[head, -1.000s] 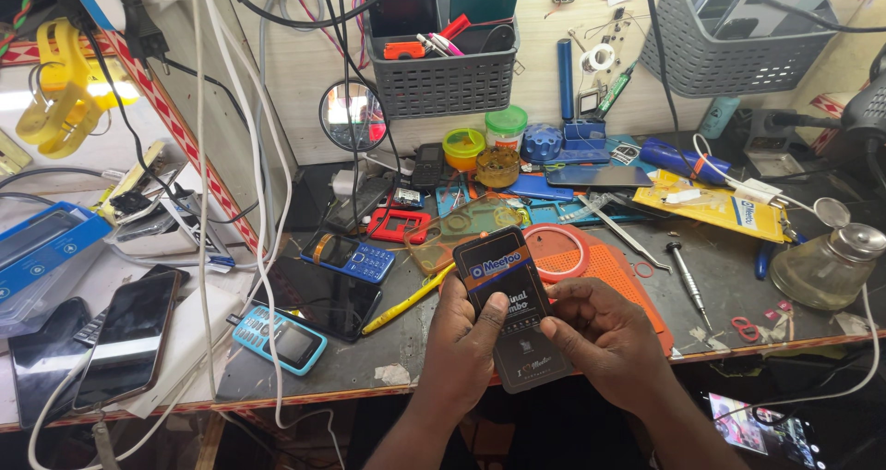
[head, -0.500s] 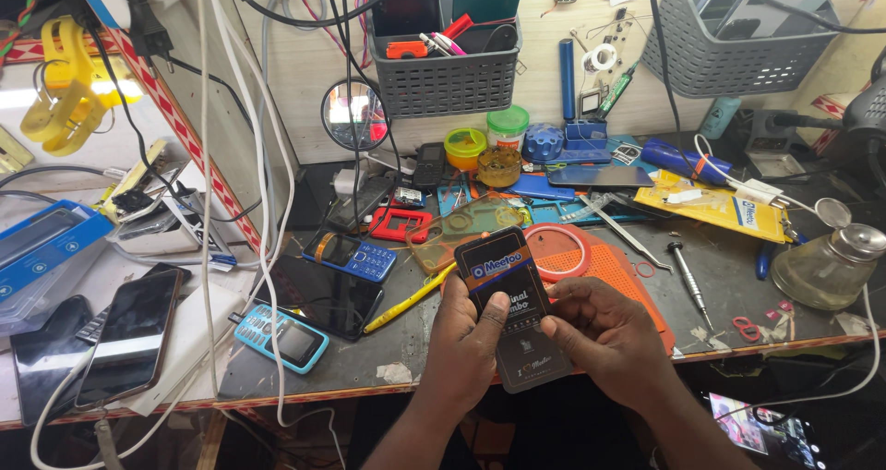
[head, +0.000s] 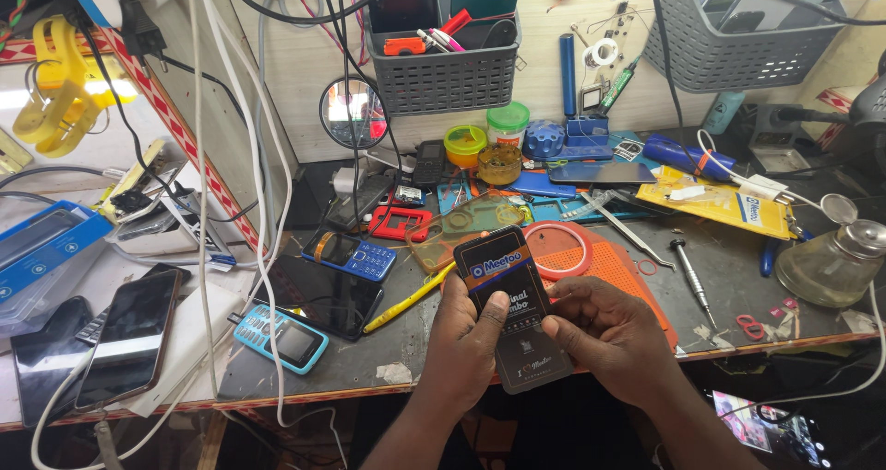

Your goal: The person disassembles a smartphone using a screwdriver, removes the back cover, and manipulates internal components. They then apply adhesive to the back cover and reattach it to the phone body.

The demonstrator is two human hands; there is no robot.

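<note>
Both hands grip one dark flat packet (head: 517, 313) with an orange band near its top. My left hand (head: 466, 345) closes on its left edge with the thumb laid across the front, and my right hand (head: 604, 336) closes on its right edge, fingertips curled onto the face. I hold the packet just above the near edge of the workbench (head: 369, 364), in front of an orange mat (head: 614, 267). Its long axis runs away from me, tipped slightly left, with the banded end pointing toward the back wall and the lower end toward my body.

Counting what lies around it, I see two button phones: a dark blue one (head: 349, 253) and a light blue one (head: 279, 338), both left of the packet. One yellow pen (head: 408, 298) lies just beside my left hand. One screwdriver (head: 690, 278) rests to the right of the mat, and one pair of tweezers (head: 626, 230) lies behind it. Two grey baskets hang on the wall, one (head: 443, 68) above the middle and one (head: 738, 36) at the right. One round mirror (head: 353, 112) stands at the back, and one glass bottle (head: 831, 262) sits at the far right.
</note>
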